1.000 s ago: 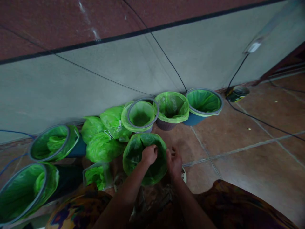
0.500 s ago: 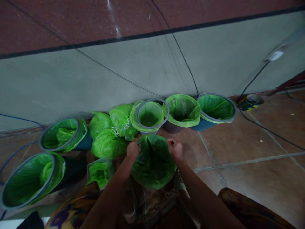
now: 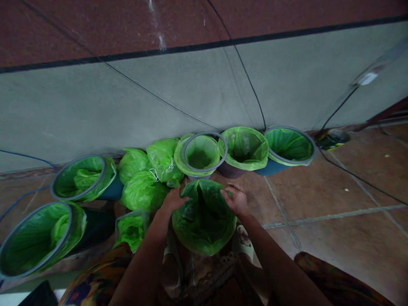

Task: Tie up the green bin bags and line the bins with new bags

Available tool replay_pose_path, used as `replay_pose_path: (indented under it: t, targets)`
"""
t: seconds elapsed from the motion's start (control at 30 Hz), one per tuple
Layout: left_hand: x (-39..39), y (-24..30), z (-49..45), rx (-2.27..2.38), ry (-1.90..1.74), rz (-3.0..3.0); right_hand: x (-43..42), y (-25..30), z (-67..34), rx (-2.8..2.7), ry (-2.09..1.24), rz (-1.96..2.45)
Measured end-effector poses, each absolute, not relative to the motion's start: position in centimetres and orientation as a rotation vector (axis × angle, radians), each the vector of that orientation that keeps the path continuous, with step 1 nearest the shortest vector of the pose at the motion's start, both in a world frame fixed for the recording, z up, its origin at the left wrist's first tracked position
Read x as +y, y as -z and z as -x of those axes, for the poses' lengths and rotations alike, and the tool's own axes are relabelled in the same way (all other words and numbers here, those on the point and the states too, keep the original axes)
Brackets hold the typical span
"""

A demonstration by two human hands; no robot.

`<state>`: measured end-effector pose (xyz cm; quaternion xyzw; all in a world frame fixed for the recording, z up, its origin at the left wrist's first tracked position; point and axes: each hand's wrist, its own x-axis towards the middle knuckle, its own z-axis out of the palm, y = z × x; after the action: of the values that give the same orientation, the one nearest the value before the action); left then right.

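Note:
A bin lined with a green plastic bin liner (image 3: 204,238) stands between the feet, its mouth facing up and the liner folded out over the rim. My left hand (image 3: 174,200) is closed on the liner's left edge, the thumb lying over the inner side. Opposite it, my right hand (image 3: 236,199) pinches the right edge between thumb and fingers. A dark fold runs down the liner's far inner wall. The bin's own body is hidden under the liner.
By the wall stand a grey-rimmed lined bin (image 3: 204,172), a brown lined bin (image 3: 229,170) and a blue lined bin (image 3: 270,166). Tied green bags (image 3: 145,191) lie to the left, near two tilted bins (image 3: 110,187) (image 3: 95,229) and a small basket (image 3: 145,216). Cables (image 3: 366,174) cross the tiles.
Both hands have shifted slightly on the liner's edge. My left thumb now lies over the inside, and my right fingers are less curled. The liner's mouth looks a little wider.

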<state>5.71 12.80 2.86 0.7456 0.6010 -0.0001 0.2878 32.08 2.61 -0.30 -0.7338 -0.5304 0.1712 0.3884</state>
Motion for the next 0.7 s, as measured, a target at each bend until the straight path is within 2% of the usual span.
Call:
replay_pose_path:
  t: [0.1, 0.3, 0.53, 0.7]
  targets:
    - [14.1, -3.8, -7.8, 1.617, -0.061, -2.053, 5.0, -0.2, -32.4, -1.184, -0.528, 1.875]
    - [15.0, -2.8, -11.3, 1.483, -0.184, -2.158, 8.7, 0.1, -31.5, -1.406, -0.846, 1.843]
    - [14.7, -0.7, -9.6, 1.524, -0.393, -1.992, 7.6, 1.4, -31.0, -1.156, -0.801, 1.746]
    - [14.1, -1.2, -8.7, 1.494, -0.346, -2.077, 6.8, 1.4, -31.2, -1.298, -0.752, 1.783]
